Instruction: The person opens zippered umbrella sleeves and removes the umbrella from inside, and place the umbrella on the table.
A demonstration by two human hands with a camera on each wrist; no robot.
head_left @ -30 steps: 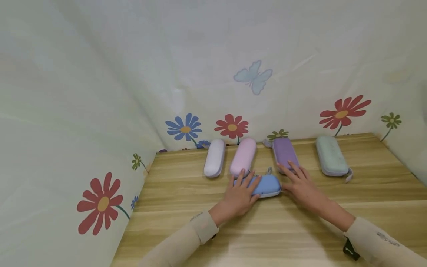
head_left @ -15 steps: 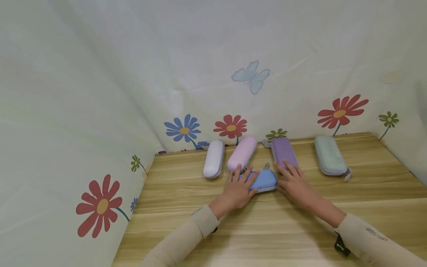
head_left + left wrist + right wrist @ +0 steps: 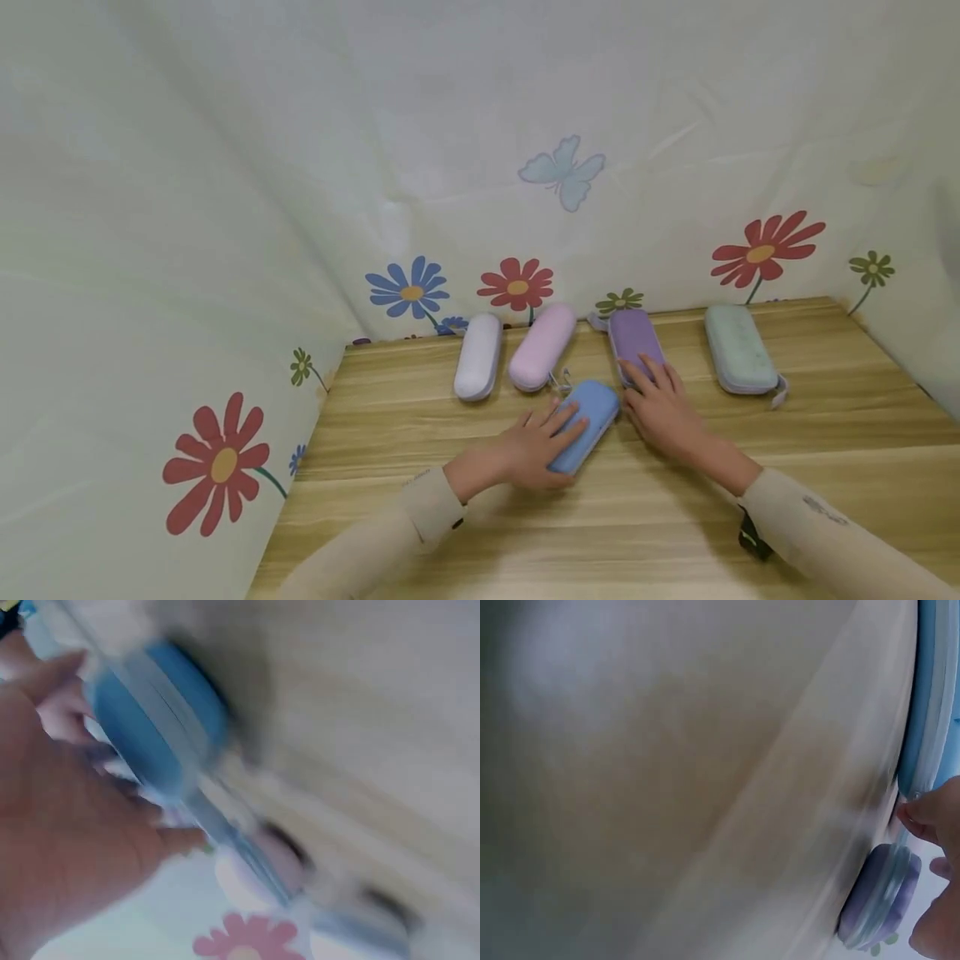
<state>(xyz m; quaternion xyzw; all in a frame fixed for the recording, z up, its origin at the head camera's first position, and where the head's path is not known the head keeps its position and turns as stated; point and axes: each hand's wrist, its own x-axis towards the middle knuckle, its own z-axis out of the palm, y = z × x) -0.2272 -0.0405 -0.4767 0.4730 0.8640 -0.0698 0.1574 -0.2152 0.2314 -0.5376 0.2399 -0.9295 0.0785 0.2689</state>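
On the table lies a blue zippered hard case, turned diagonally. My left hand grips it from the left, fingers spread over its top and thumb at its near end. In the blurred left wrist view, the zip band of the blue case runs along its side. My right hand is at the far right corner of the blue case. Its thumb and forefinger pinch at the end of the zip band, where the small pull is mostly hidden. The other right fingers overlap the purple case behind.
Along the table's back edge lie a white case, a pink case and, farther right, a pale green case with a wrist strap. A flower-printed curtain stands behind and to the left of the wooden table.
The blue case has turned from lying crosswise to diagonal, its left end swinging nearer. My left hand has moved with it, and the right hand has shifted slightly left.
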